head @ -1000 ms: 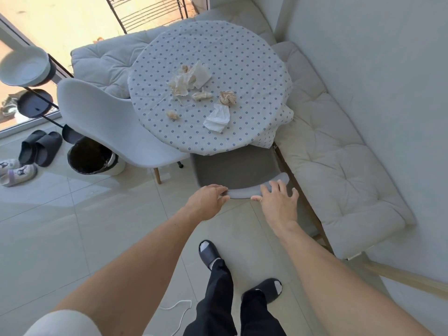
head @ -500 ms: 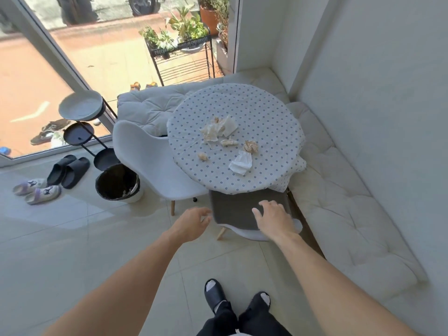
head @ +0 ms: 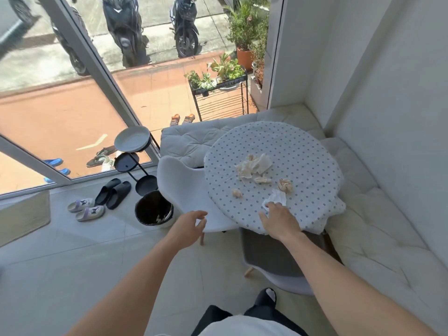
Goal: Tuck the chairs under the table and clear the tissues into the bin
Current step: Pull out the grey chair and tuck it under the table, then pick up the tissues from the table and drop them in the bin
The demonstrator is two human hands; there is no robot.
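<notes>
A round table point(head: 303, 166) with a dotted cloth holds several crumpled tissues: a pile point(head: 254, 164), a brownish ball point(head: 285, 185), a small scrap point(head: 237, 192) and a flat white tissue point(head: 278, 197) near the front edge. My right hand point(head: 281, 221) lies over that edge, fingers apart, fingertips touching the white tissue. My left hand point(head: 188, 227) hovers open by the seat of the white chair point(head: 184, 187), which stands at the table's left. The grey chair point(head: 271, 258) sits partly under the table below my right arm. A black-lined bin point(head: 150, 209) stands left of the white chair.
A cushioned bench point(head: 378, 234) wraps the table on the right and behind. A black tiered stand point(head: 132, 141) with dishes, dark slippers point(head: 114, 194), small sandals point(head: 86, 209) and a mat point(head: 21, 217) line the glass door at left.
My view has risen and pulled back. My right hand left the grey chair's back and reached up onto the table to the white tissue. My left hand drifted toward the white chair.
</notes>
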